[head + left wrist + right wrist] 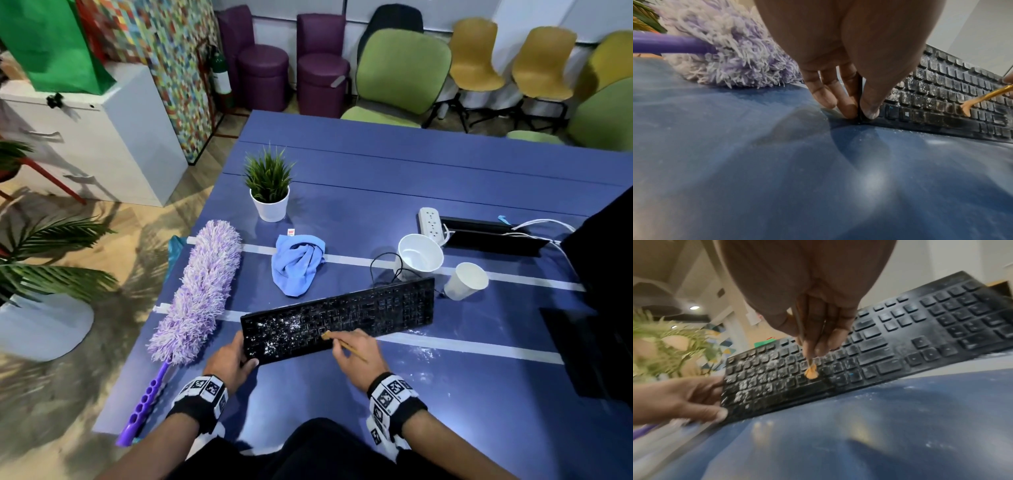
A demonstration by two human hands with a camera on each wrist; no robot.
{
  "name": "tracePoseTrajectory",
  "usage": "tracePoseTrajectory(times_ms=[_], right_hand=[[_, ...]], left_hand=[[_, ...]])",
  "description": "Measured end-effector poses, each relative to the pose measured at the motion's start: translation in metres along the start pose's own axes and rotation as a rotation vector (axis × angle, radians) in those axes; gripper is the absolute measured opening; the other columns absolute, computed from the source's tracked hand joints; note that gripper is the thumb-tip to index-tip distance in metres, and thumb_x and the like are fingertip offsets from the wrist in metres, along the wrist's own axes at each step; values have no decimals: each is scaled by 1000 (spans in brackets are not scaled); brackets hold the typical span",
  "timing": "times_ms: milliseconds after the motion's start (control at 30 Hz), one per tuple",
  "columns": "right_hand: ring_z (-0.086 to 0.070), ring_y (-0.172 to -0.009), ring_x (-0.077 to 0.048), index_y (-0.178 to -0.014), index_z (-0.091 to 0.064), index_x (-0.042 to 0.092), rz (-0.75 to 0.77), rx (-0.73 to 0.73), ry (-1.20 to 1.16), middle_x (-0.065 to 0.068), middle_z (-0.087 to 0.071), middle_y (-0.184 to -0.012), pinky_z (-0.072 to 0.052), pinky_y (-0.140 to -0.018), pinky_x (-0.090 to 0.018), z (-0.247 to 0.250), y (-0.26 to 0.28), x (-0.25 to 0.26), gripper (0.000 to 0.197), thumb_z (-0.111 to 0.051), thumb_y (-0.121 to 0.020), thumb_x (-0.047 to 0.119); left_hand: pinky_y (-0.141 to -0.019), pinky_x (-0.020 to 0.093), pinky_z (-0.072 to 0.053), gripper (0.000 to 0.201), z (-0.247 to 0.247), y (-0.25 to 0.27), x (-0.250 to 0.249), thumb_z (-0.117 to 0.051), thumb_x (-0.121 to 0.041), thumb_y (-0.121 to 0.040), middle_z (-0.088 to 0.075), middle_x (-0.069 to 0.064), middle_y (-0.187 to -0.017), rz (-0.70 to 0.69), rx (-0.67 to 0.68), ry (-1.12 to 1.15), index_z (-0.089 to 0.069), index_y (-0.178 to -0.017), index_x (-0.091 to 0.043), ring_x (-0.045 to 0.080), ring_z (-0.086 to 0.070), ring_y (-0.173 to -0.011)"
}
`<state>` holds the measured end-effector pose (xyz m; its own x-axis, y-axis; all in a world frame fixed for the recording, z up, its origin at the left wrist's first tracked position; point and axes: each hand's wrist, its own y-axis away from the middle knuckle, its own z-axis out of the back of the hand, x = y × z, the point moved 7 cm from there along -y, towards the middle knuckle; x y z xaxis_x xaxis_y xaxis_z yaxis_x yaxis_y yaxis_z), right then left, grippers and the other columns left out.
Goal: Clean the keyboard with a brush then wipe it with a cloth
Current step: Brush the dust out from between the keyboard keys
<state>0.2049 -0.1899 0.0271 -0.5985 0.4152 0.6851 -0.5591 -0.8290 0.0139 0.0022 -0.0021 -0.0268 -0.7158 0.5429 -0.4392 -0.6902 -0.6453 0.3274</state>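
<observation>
Head view: the black keyboard (337, 320), dusted white on its left half, is seen near the tabletop's (394, 387) front edge. Its left end is pinched by the left hand (230, 359). A thin brush (342, 344) is gripped by the right hand (358, 356), bristles touching the keys. A blue cloth (297, 263) is crumpled just behind, a purple duster (198, 294) along the left edge.
</observation>
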Motion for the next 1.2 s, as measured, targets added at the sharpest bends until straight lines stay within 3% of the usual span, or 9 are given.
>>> tracePoseTrajectory(times_ms=[100,233,367,467,567,733,900,1067,1200], right_hand=[[-53,-85,-10,-114,-70,18,76,148,6,2,-73,-100,-50,-81,-24,-18,3,18,29,-52,-91,19],[-48,-78,1,-112,-70,22,32,58,-1,1,-73,-90,-48,-72,-21,-12,-1,12,30,-51,-90,19],[-44,-80,-2,-118,-67,23,168,254,40,1,-72,-90,-45,-77,-19,-32,-1,38,31,-48,-93,24],[-48,-74,-2,-111,-70,28,72,147,8,6,-68,-78,-48,-72,-21,-17,-6,33,29,-51,-89,23],[-54,-73,-12,-100,-73,21,2,52,21,18,-53,-67,-49,-70,-24,-3,-6,23,23,-55,-86,17],[-47,-79,-7,-111,-70,18,200,270,41,-1,-72,-85,-45,-79,-22,-43,-4,55,29,-50,-90,20],[-47,-68,-6,-94,-73,23,32,135,67,27,-47,-58,-52,-78,-29,-21,-14,31,27,-49,-82,25],[-56,-86,-16,-114,-67,21,170,288,85,-5,-71,-90,-50,-82,-28,-50,-5,64,32,-46,-92,25],[-56,-89,-21,-116,-66,17,240,319,121,-9,-72,-95,-48,-84,-29,-61,-5,80,33,-43,-92,23]], left_hand=[[-73,35,-51,64,0,-2,3,-65,-33,-82,-66,5,-87,9,7,15,-32,-134,-16,29,-64,-86],[-73,33,-50,60,-2,-1,1,-64,-32,-83,-66,4,-89,5,-1,23,-34,-131,-16,29,-65,-89],[-78,33,-53,58,-1,-2,5,-67,-32,-82,-71,7,-102,25,3,61,-36,-129,-19,28,-66,-97],[-77,32,-51,59,-1,-2,3,-68,-25,-81,-70,6,-96,18,4,143,-37,-131,-18,29,-66,-96],[-67,24,-40,59,-1,2,-1,-68,-17,-81,-59,-1,-74,6,-6,191,-38,-132,-15,30,-66,-86],[-71,21,-39,61,3,3,-3,-69,-16,-82,-57,-1,-76,-14,20,213,-38,-135,-15,29,-66,-90],[-83,26,-46,66,7,6,-5,-67,-16,-83,-70,12,-101,-48,19,205,-34,-140,-14,30,-65,-98],[-77,28,-46,63,5,7,-3,-68,-15,-82,-66,8,-89,-42,19,200,-37,-136,-13,31,-65,-92],[-70,24,-39,62,5,6,-6,-68,-15,-81,-53,-2,-79,-48,19,176,-37,-135,-12,30,-64,-89]])
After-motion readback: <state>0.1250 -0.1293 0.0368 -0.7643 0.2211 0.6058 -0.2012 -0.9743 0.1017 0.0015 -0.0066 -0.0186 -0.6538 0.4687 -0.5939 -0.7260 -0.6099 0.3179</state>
